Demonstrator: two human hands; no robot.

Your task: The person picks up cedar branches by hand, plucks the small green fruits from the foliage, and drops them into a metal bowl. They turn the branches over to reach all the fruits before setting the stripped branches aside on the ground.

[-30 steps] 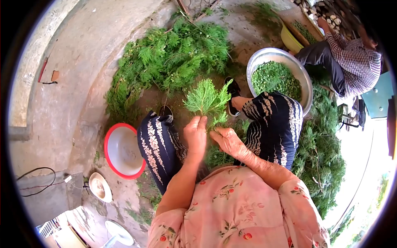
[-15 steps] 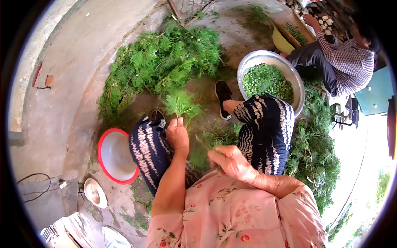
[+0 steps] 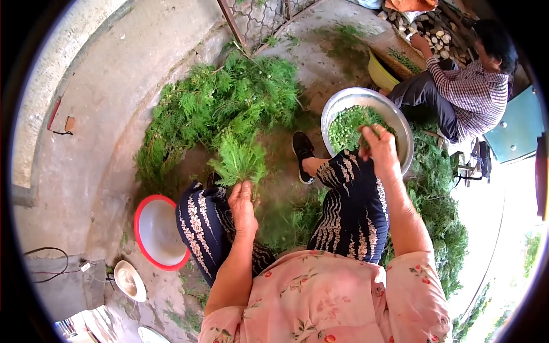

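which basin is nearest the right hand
The silver metal basin holding green bits: the right hand is over its near side. The red-rimmed basin sits well to the left, and the yellow one is farther ahead.

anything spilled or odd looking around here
Only some mess stands out: loose green scraps lie scattered on the floor near the red-rimmed basin, outside any container. The metal basin holding green berries looks upright, and nothing appears broken.
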